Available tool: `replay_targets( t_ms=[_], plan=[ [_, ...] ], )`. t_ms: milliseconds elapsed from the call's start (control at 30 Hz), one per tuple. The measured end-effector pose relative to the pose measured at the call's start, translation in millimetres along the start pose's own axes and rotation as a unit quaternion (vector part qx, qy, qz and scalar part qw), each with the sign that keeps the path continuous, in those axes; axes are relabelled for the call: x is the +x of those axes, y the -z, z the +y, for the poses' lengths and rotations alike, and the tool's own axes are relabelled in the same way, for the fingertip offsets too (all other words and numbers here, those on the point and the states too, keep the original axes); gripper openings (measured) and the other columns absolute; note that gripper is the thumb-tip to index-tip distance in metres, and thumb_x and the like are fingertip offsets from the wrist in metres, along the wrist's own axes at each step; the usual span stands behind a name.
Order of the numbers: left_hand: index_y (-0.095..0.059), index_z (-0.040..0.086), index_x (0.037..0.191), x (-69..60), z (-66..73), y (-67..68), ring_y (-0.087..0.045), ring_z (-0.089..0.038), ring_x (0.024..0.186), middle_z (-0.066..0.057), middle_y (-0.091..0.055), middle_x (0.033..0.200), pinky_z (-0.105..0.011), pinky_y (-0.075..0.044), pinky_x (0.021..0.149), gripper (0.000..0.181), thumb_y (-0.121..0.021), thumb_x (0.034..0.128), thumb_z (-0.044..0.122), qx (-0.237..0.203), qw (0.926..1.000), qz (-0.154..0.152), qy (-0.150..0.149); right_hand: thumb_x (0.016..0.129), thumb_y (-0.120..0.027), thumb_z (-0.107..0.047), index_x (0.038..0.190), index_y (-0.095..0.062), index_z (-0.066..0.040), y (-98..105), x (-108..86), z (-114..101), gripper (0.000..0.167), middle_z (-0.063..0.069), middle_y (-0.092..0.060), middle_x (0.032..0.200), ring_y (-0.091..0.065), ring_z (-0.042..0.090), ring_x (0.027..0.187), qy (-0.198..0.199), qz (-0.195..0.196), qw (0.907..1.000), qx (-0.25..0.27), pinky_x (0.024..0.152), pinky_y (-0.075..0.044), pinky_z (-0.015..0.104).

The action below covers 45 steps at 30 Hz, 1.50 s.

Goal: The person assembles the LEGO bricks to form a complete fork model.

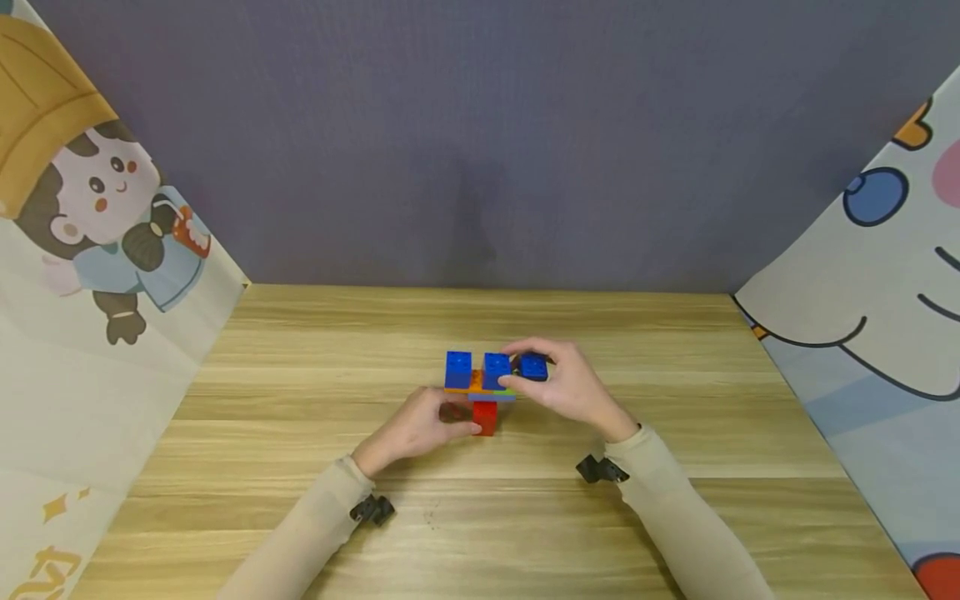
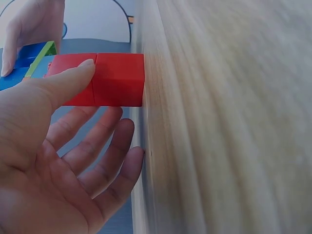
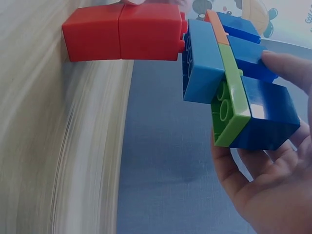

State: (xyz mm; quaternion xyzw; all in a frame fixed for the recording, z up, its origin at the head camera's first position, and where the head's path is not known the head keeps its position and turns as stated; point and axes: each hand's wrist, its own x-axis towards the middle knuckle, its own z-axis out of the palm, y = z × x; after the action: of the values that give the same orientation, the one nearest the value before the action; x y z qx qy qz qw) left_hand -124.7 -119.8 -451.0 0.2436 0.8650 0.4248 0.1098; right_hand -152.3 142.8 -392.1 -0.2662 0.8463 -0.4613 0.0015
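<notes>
Two red building blocks [image 2: 119,80] stand stacked upright on the table. My left hand [image 1: 420,427] holds this stack, its thumb on the near face and the other fingers behind. Above sits a light blue block [image 3: 204,63], tilted against the upper red block's studs; whether it is locked on, I cannot tell. An orange plate [image 3: 217,28] and a green plate [image 3: 233,90] lie side by side on it and carry three dark blue blocks [image 3: 270,109]. My right hand [image 1: 570,387] grips these upper pieces, thumb on the middle blue block, fingers curled beyond.
The wooden table [image 1: 300,350] extends around both hands. A grey-blue panel [image 1: 480,150] rises behind it, with printed cartoon panels on the left [image 1: 45,350] and right [image 1: 885,317]. Black wrist devices sit on the left sleeve [image 1: 315,517] and right sleeve [image 1: 675,508].
</notes>
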Motion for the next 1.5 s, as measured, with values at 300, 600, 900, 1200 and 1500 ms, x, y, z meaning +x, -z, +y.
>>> replay_targets(
  t_ms=[300,600,900,1200,1500],
  plan=[
    [-0.074,0.016,0.13,-0.3,-3.0,0.6,-0.075,-0.019,0.105,-0.005,-0.079,0.119,-0.04,-0.062,0.094,0.036,-0.081,0.0966,0.028,-0.023,0.9997,0.002,-0.001,0.091,-0.087,-0.023,0.125,-0.077,-0.017,-3,-2.4,-4,0.036,0.005,-0.078,0.123,-0.074,0.02,0.091,0.004,-0.009,0.9999,0.007,0.077,-0.061,0.029],
    [-0.074,0.017,0.131,-1.7,-2.9,1.2,-0.071,-0.022,0.117,-0.004,-0.078,0.125,-0.052,-0.055,0.108,0.041,-0.084,0.0939,0.031,-0.038,0.9986,0.007,0.037,0.093,-0.085,-0.023,0.126,-0.076,-0.017,-7,-5.2,-7,0.035,0.006,-0.077,0.122,-0.07,0.014,0.082,-0.006,-0.022,0.9996,0.018,0.07,-0.062,0.028],
    [-0.074,0.016,0.13,-2.1,-4.2,1.6,-0.073,-0.02,0.112,-0.004,-0.079,0.122,-0.047,-0.059,0.103,0.042,-0.085,0.0931,0.032,-0.036,0.9986,0.006,0.038,0.092,-0.086,-0.021,0.126,-0.076,-0.014,-11,-7.8,-9,0.036,0.007,-0.079,0.12,-0.073,0.012,0.087,0.013,-0.018,0.9997,0.006,0.077,-0.062,0.028],
    [-0.071,0.016,0.133,-1.4,-4.9,1.7,-0.074,-0.02,0.112,-0.004,-0.079,0.123,-0.045,-0.059,0.102,0.044,-0.084,0.0939,0.031,-0.031,0.9991,0.003,0.027,0.092,-0.086,-0.021,0.125,-0.077,-0.015,-13,-9.9,-7,0.035,0.005,-0.078,0.125,-0.075,0.015,0.097,0.022,-0.016,0.9996,-0.007,0.081,-0.063,0.029],
    [-0.069,0.015,0.137,-1.2,-6.1,1.4,-0.073,-0.021,0.116,-0.005,-0.078,0.126,-0.047,-0.058,0.105,0.05,-0.085,0.0932,0.032,-0.025,0.9994,0.01,0.022,0.091,-0.087,-0.016,0.124,-0.077,-0.012,-16,-13.1,-4,0.035,0.008,-0.079,0.121,-0.078,0.019,0.097,0.076,-0.007,0.9971,-0.009,0.08,-0.065,0.029]
  ],
)
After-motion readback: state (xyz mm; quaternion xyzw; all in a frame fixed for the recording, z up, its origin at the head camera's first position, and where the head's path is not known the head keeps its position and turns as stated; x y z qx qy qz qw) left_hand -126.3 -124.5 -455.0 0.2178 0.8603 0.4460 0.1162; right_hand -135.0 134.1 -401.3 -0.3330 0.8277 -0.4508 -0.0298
